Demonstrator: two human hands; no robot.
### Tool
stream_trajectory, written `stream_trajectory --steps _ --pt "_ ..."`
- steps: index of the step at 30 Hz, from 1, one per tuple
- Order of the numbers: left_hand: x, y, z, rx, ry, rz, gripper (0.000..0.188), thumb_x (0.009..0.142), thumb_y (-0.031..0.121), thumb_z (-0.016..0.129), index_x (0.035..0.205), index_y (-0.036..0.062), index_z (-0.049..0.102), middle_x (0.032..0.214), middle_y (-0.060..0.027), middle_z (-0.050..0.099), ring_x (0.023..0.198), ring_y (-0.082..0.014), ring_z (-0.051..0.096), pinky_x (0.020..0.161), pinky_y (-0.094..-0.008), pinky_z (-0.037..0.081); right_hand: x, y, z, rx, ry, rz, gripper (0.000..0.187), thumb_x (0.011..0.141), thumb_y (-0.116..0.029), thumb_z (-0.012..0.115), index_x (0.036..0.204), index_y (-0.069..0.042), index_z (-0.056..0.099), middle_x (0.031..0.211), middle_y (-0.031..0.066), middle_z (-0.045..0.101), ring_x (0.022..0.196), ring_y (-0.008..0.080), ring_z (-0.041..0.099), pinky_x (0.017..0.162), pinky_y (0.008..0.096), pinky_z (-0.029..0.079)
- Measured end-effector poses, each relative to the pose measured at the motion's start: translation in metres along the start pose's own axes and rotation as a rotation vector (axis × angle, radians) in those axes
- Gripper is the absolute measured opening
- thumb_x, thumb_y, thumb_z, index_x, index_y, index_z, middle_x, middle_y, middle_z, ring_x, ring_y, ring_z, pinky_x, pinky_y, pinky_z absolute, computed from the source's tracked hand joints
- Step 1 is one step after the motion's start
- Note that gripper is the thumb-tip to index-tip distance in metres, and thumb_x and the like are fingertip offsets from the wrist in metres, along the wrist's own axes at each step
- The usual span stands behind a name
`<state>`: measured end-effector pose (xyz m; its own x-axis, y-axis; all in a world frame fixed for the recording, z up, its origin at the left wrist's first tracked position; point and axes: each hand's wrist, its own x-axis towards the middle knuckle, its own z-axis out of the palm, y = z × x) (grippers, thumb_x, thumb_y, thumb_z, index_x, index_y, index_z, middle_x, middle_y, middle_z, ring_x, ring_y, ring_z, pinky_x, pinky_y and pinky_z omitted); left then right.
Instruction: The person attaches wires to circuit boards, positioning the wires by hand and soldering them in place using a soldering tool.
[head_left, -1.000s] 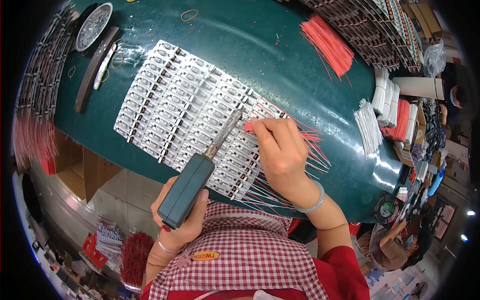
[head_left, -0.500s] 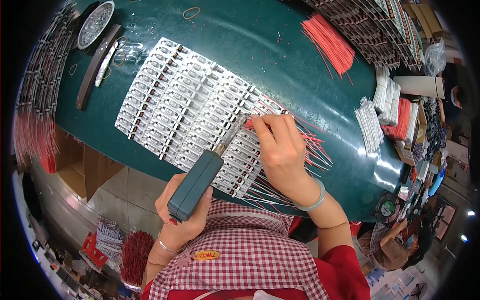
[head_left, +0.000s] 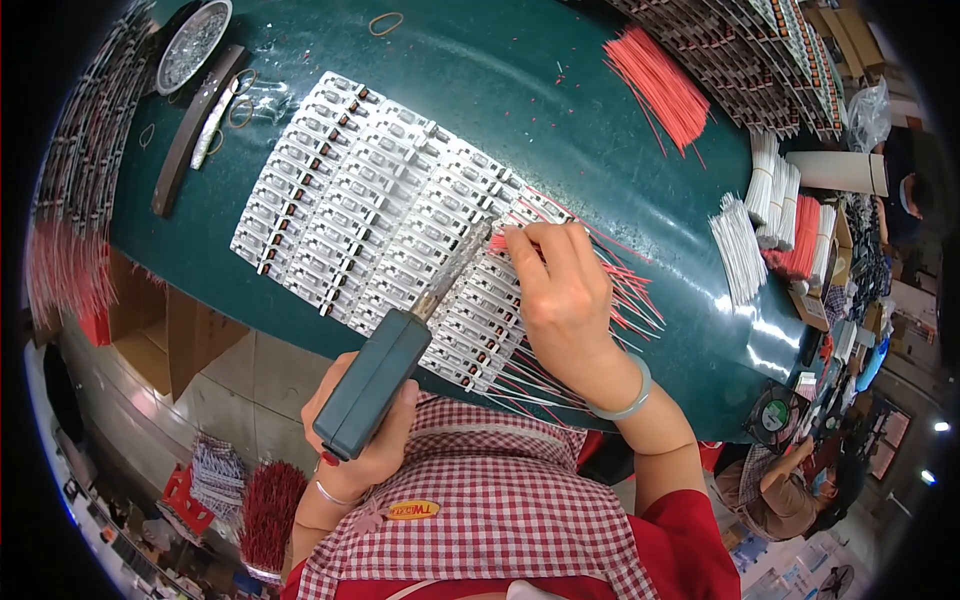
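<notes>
A panel of white circuit boards lies on the table, set out in rows. Gripped in my left hand is a dark green tool that looks like a soldering gun, its metal shaft pointing up and right across the panel. My right hand is closed in a pinch on red wire at the panel's right part, close to the shaft's far end. Red and white wires fan out to the right from the boards and pass under my right hand. The exact contact of tip and wire is too small to tell.
Loose red wires lie at the far right, near white wire bundles. A metal bowl, a dark curved bar and rubber bands lie at the far left. A small fan stands at the right edge.
My left hand has drawn the soldering gun slightly down and to the left. My right hand stays nearly in place, still pinching at the red wire.
</notes>
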<state>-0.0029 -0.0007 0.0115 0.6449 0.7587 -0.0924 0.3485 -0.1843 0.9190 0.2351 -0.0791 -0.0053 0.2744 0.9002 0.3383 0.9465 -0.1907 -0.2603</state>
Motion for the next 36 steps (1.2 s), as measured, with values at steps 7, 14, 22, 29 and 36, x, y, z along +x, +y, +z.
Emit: stream_trajectory --steps 7,14,22,29,36 --pt "0.000 0.001 0.000 0.040 0.014 0.033 0.025 0.082 0.000 0.078 0.105 -0.0072 0.070 0.099 -0.0167 0.070 0.079 -0.0234 0.070 0.070 -0.0303 0.055 -0.010 0.002 0.004 0.044 0.075 0.013 0.038 0.070 0.001 0.065 0.107 0.009 0.067 0.096 0.0139 0.061 0.086 0.0274 0.059 0.068 0.0352 0.051" --pt "-0.002 0.003 -0.002 0.045 0.010 0.013 0.025 0.083 0.000 0.077 0.106 -0.0073 0.070 0.100 -0.0172 0.071 0.081 -0.0239 0.070 0.071 -0.0304 0.055 -0.013 -0.008 0.003 0.095 0.123 0.044 0.032 0.070 0.008 0.069 0.101 0.004 0.071 0.093 0.0122 0.066 0.079 0.0259 0.063 0.065 0.0354 0.053" --pt "-0.001 0.002 -0.002 0.061 -0.026 0.055 0.026 0.081 -0.002 0.078 0.104 -0.0065 0.069 0.098 -0.0153 0.071 0.079 -0.0218 0.070 0.070 -0.0302 0.055 -0.012 -0.009 0.002 0.076 0.091 0.047 0.032 0.068 0.007 0.067 0.100 0.004 0.070 0.094 0.0126 0.066 0.080 0.0267 0.062 0.065 0.0358 0.053" --pt "0.006 0.008 0.001 0.110 0.000 0.078 0.022 0.080 -0.002 0.079 0.097 -0.0057 0.067 0.091 -0.0129 0.069 0.072 -0.0197 0.068 0.067 -0.0285 0.053 -0.013 -0.006 0.003 0.059 0.068 -0.020 0.036 0.069 0.000 0.065 0.103 0.008 0.066 0.096 0.0141 0.062 0.083 0.0272 0.059 0.067 0.0352 0.051" --pt "0.005 0.005 -0.001 0.125 -0.002 0.148 0.021 0.079 -0.001 0.079 0.097 -0.0048 0.068 0.089 -0.0125 0.068 0.071 -0.0218 0.067 0.065 -0.0298 0.053 -0.013 -0.005 0.004 0.077 0.084 -0.013 0.034 0.069 0.001 0.066 0.103 0.007 0.066 0.097 0.0132 0.063 0.084 0.0267 0.060 0.067 0.0350 0.052"
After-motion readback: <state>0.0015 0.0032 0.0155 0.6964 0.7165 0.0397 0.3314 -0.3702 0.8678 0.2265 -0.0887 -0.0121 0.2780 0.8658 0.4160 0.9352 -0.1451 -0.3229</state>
